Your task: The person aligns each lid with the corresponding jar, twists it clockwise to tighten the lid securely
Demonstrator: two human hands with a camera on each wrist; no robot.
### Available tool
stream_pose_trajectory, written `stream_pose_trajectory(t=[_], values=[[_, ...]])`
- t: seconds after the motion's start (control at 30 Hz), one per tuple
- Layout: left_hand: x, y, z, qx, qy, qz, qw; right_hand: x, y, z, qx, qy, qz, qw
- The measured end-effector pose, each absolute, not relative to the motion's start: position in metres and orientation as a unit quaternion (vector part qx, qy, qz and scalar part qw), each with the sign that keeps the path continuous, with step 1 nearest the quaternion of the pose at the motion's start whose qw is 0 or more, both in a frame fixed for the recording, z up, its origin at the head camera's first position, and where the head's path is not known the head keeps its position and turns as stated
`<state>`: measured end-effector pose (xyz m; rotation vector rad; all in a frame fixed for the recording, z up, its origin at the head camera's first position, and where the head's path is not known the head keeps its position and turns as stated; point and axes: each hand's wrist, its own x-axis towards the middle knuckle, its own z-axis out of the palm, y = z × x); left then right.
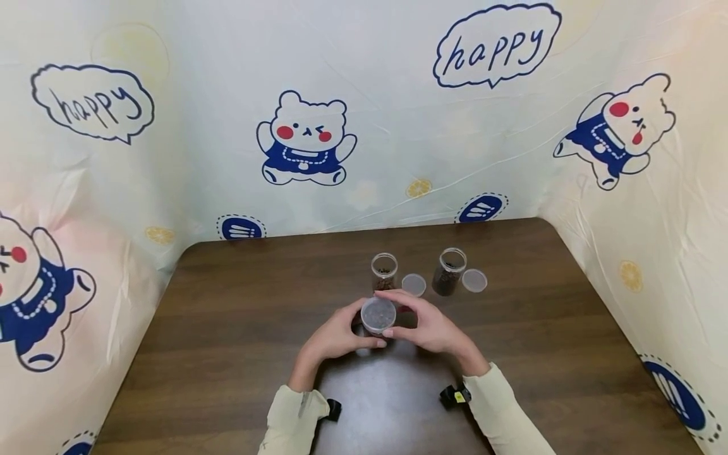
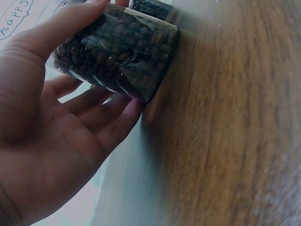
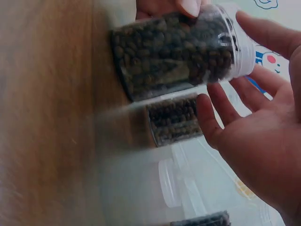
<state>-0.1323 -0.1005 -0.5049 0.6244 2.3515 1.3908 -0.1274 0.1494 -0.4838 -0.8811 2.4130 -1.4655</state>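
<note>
A clear jar of coffee beans (image 3: 174, 52) stands upright with its base right at the tabletop, its translucent lid (image 1: 378, 315) on top. My left hand (image 1: 337, 332) curves around the jar's body; in the left wrist view the thumb lies along one side and the fingers along the other. From the right, my right hand (image 1: 426, 322) holds the lid's rim between thumb and fingers. The beans inside show dark brown through the wall in the left wrist view, where the lid is out of sight.
Behind the held jar stands an uncovered jar (image 1: 384, 272) partly filled with beans, a loose lid (image 1: 413, 285) beside it. Farther right are another uncovered jar (image 1: 449, 272) and its nearby lid (image 1: 474, 280). A printed cloth (image 1: 375, 126) rises behind the brown wooden table (image 1: 239, 328).
</note>
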Motion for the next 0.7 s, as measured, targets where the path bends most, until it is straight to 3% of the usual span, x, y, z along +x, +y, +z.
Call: stream_pose_trajectory(t=[0.33, 0.7], values=[[-0.131, -0.101, -0.506, 0.222, 0.831, 0.482, 0.164, -0.108, 0.129, -0.486, -0.244, 0.830, -0.501, -0.032], [-0.132, -0.102, -0.505, 0.227, 0.830, 0.483, 0.160, -0.126, 0.144, -0.480, -0.289, 0.827, -0.479, 0.050]])
